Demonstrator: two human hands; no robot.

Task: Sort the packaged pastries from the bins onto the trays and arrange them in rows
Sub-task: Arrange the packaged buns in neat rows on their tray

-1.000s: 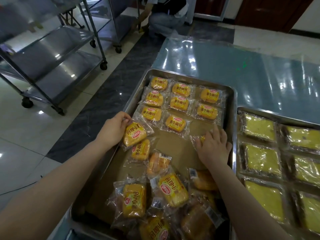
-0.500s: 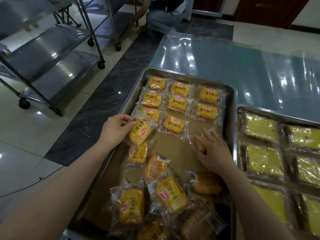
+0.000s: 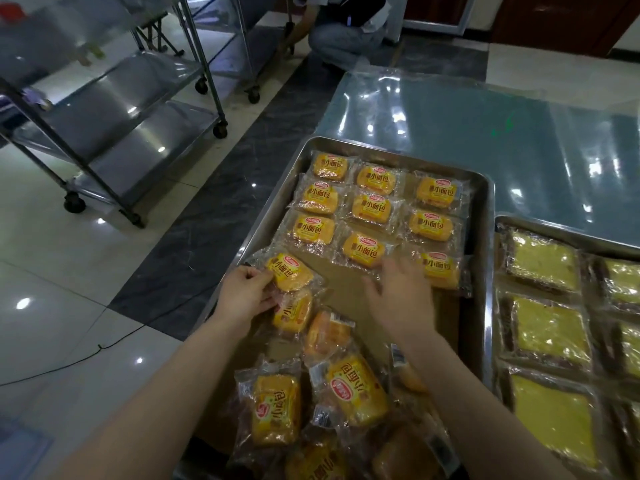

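Starting a fourth row on the centre tray [image 3: 486, 237].
Left hand [image 3: 244, 297] pinches a tilted pastry pack [image 3: 289, 271] at centre-left; right hand [image 3: 398, 299], blurred, fingers spread, holds nothing. Its sweep could knock the nearby row-end pack [image 3: 438, 270] askew.

Glossy tiled floor [image 3: 52, 237] — wheeled steel racks [image 3: 114, 109], brown doors [image 3: 554, 22] behind.

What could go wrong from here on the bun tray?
1. The left hand pinches a tilted packet right at the tray's left rim; let go there, it may sit crooked or slip over the edge.
2. The right hand, open and blurred, is beside the row's right-end packet and could knock it askew.
3. The right forearm crosses above the loose pile and may drag packets.
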